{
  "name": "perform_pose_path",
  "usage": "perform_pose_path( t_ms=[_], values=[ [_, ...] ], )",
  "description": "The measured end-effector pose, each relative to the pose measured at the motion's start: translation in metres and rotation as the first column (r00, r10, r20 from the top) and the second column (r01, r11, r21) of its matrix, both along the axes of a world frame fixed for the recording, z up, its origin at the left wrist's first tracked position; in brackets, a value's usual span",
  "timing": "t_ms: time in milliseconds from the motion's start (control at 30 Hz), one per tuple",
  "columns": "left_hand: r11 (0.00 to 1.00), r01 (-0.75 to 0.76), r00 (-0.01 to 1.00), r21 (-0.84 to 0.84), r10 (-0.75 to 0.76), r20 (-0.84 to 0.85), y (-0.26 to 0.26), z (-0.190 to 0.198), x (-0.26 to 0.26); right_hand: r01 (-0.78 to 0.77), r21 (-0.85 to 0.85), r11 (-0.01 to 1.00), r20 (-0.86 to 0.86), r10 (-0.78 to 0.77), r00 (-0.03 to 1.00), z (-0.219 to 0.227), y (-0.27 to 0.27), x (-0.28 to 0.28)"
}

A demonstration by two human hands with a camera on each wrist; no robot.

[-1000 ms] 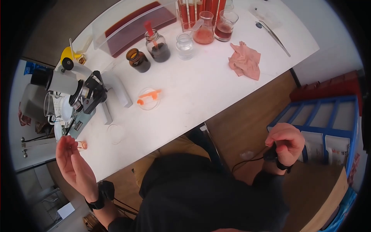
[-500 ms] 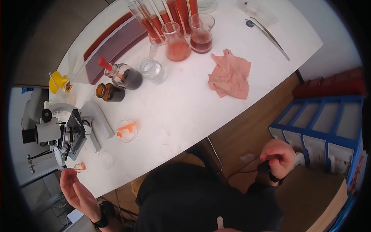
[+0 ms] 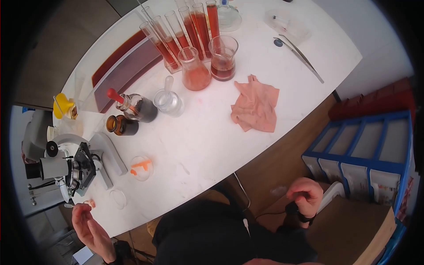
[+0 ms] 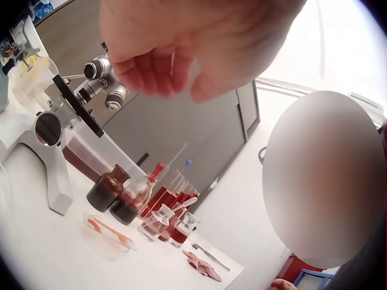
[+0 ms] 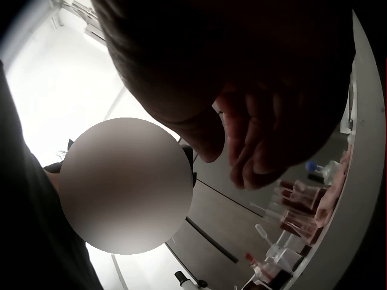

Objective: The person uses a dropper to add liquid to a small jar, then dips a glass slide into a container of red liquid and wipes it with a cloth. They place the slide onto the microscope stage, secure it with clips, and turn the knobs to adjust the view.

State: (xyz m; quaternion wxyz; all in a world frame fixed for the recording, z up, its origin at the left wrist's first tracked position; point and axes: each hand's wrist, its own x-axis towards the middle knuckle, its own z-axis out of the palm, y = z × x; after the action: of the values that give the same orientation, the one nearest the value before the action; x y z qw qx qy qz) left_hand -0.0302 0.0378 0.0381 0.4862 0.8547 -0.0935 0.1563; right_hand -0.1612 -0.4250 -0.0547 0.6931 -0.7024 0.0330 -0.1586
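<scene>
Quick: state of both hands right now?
Left hand: open, loosely curved, thumb apart; no held object clearly visible.
Right hand: open, loosely curled, thumb apart; nothing visible in it.

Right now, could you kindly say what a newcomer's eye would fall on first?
Most likely the red-filled test tubes, standing on the table behind the flask and beaker. Next, perhaps the microscope, just beyond the left hand; then the crumpled pink cloth, nearer the table's front edge than the beaker.
</scene>
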Motion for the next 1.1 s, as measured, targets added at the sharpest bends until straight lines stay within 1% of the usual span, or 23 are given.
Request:
perform_pose_path(
  t_ms=[100,233,333,533,633,667,733,767,800,833,900,967,1000,1033,1100],
  values=[
    [0.999,0.028,1.0,-0.017,-0.028,-0.002,0.005,-0.005,-0.003,-0.028,-0.039,0.999,-0.024,0.027,0.999,-0.003,-0.001,0.003],
    [0.999,0.043,0.999,-0.033,-0.043,-0.022,0.011,-0.011,-0.002,-0.054,-0.022,0.998,-0.048,0.053,0.997,-0.006,0.003,0.014],
    [0.999,-0.04,0.999,0.021,0.041,-0.031,0.011,-0.009,-0.004,-0.114,-0.032,0.993,-0.053,0.112,0.992,-0.002,0.005,0.022],
    [1.0,0.006,1.0,-0.031,-0.007,-0.024,0.016,-0.016,-0.007,-0.158,-0.02,0.987,-0.1,0.156,0.983,0.001,0.015,0.02],
    [0.999,0.018,0.999,-0.045,-0.02,-0.03,0.016,-0.018,-0.011,-0.249,-0.01,0.969,-0.042,0.248,0.968,0.003,0.022,0.013],
    [0.998,0.02,1.0,-0.056,-0.021,-0.018,0.016,-0.019,-0.014,-0.323,-0.061,0.944,0.045,0.326,0.944,0.005,0.026,0.014],
    [0.997,0.046,0.999,-0.057,-0.046,-0.005,0.017,-0.017,-0.019,-0.446,-0.186,0.875,0.211,0.479,0.852,0.01,0.035,0.022],
    [0.997,0.056,0.998,-0.057,-0.056,0.003,0.018,-0.016,-0.023,-0.511,-0.177,0.841,0.344,0.54,0.768,0.014,0.044,0.028],
    [0.997,0.05,0.999,-0.062,-0.049,0.015,0.02,-0.016,-0.029,-0.575,-0.18,0.798,0.471,0.583,0.662,0.019,0.056,0.033],
    [0.997,0.043,0.999,-0.067,-0.041,0.027,0.023,-0.017,-0.035,-0.603,-0.139,0.785,0.591,0.554,0.586,0.026,0.067,0.034],
    [0.997,0.029,0.999,-0.072,-0.026,0.043,0.029,-0.018,-0.049,-0.671,-0.069,0.738,0.794,0.448,0.411,0.039,0.091,0.032],
    [0.997,0.017,0.998,-0.073,-0.012,0.057,0.035,-0.019,-0.064,-0.672,0.074,0.737,0.912,0.222,0.345,0.046,0.127,0.03],
    [0.998,0.006,0.998,-0.065,-0.002,0.059,0.039,-0.019,-0.073,-0.679,0.144,0.72,0.946,0.102,0.308,0.05,0.138,0.028],
    [0.998,-0.008,0.998,-0.058,0.011,0.063,0.042,-0.018,-0.082,-0.753,0.065,0.654,0.94,0.213,0.266,0.056,0.138,0.028],
    [0.998,-0.02,0.996,-0.061,0.025,0.08,0.049,-0.018,-0.098,-0.872,-0.087,0.482,0.895,0.421,0.144,0.07,0.137,0.032]
  ],
)
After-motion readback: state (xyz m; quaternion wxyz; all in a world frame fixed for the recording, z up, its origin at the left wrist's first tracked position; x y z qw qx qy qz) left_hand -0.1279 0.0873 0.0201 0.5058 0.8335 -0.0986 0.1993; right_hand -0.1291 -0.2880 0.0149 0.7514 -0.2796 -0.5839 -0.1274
